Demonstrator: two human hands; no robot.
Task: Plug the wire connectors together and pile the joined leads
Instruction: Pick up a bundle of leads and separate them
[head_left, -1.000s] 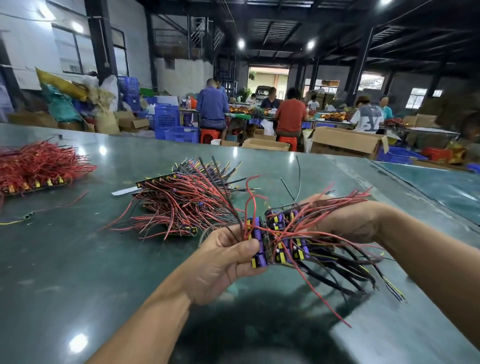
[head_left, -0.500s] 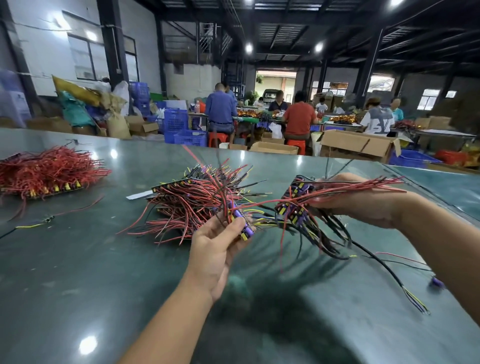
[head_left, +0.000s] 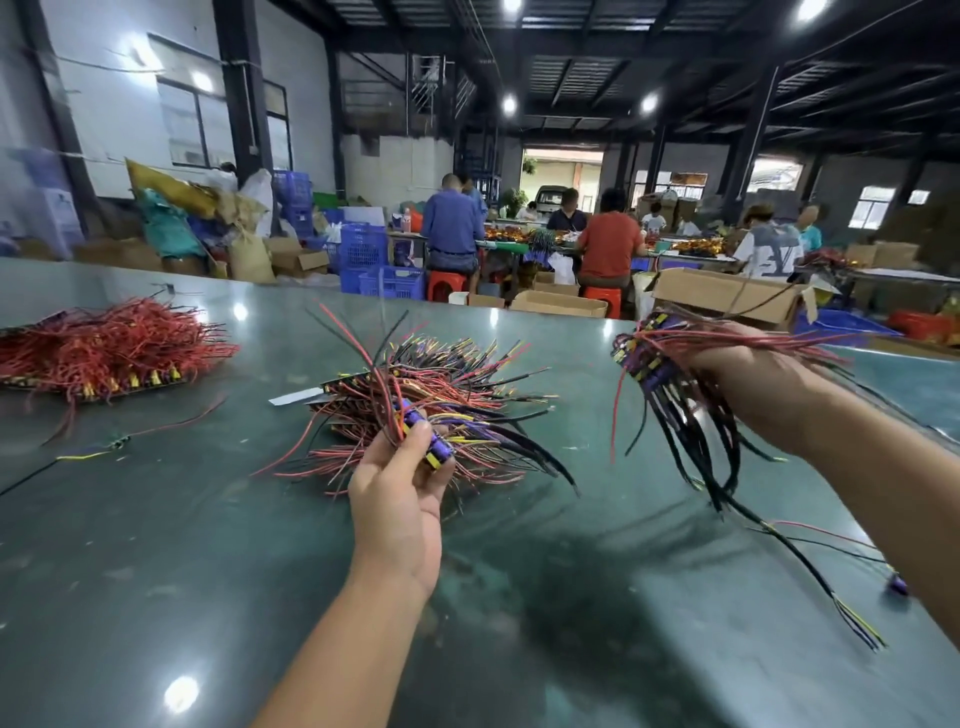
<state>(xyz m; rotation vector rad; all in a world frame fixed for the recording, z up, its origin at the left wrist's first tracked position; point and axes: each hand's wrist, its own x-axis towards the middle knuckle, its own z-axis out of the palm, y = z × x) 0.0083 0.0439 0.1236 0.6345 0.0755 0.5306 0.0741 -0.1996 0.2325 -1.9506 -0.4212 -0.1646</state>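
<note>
My left hand (head_left: 397, 496) pinches a purple connector lead (head_left: 423, 434) with red and black wires, held just over the middle pile of joined leads (head_left: 467, 400) on the green table (head_left: 156, 545). My right hand (head_left: 758, 379) grips a thick bundle of leads (head_left: 660, 364) with purple and yellow connectors. It is raised at the right, and the bundle's black and red wires hang down toward the table. The two hands are well apart.
A second pile of red leads (head_left: 104, 348) lies at the far left. A loose yellow-black wire (head_left: 83, 454) lies in front of it. A small purple connector (head_left: 897, 584) sits at the right edge. Several people work at tables behind, among cardboard boxes (head_left: 727, 299) and blue crates.
My left hand pulled one lead out of the bundle and carried it left over the middle pile. My right hand moved the bundle up and to the right.
</note>
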